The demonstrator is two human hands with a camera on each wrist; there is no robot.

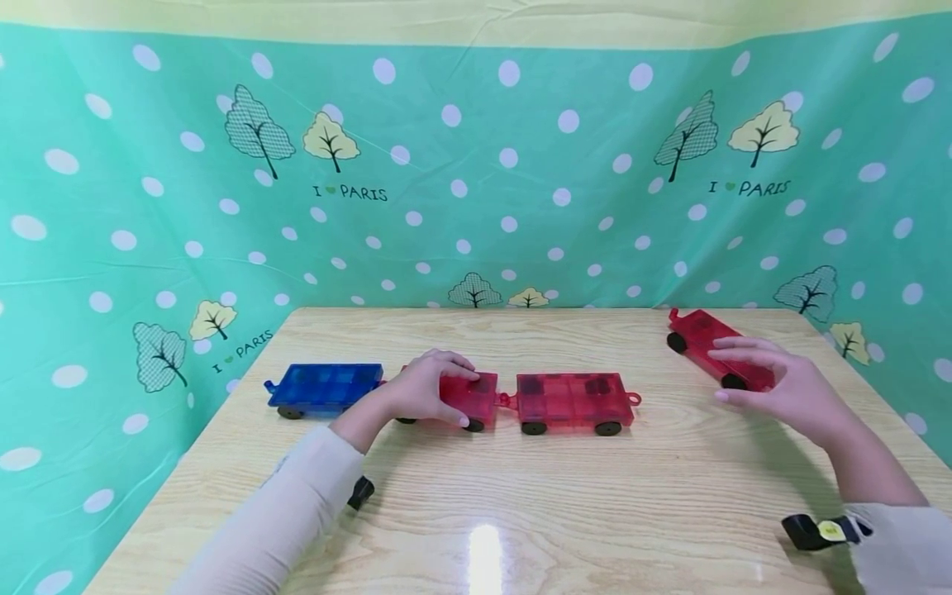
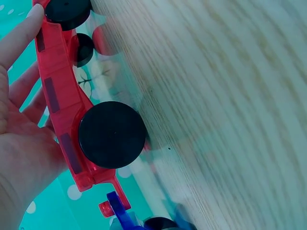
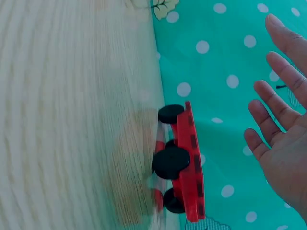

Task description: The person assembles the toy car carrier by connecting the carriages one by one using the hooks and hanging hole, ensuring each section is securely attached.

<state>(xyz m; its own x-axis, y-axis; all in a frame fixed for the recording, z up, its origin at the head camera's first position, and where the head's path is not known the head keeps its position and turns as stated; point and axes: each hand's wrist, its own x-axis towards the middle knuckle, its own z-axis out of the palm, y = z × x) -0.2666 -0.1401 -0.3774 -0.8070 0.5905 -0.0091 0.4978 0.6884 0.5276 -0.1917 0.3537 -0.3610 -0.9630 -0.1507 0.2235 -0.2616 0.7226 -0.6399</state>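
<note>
My left hand (image 1: 426, 390) holds a translucent red toy train car (image 1: 482, 398) with black wheels. In the left wrist view the thumb lies on the car's near side and the other fingers are behind it. A blue car (image 1: 327, 385) is hooked to its left end, and another red car (image 1: 573, 398) joins its right end. A separate red car (image 1: 702, 337) stands at an angle at the back right of the table. My right hand (image 1: 788, 388) is beside it with fingers spread; the right wrist view shows a gap between palm and car (image 3: 194, 177).
The pale wooden table (image 1: 521, 504) carries all the cars. Behind it hangs a green dotted cloth (image 1: 506, 223). A black strap (image 1: 811, 531) is at the right wrist, and a black piece (image 1: 361, 493) shows beneath the left sleeve.
</note>
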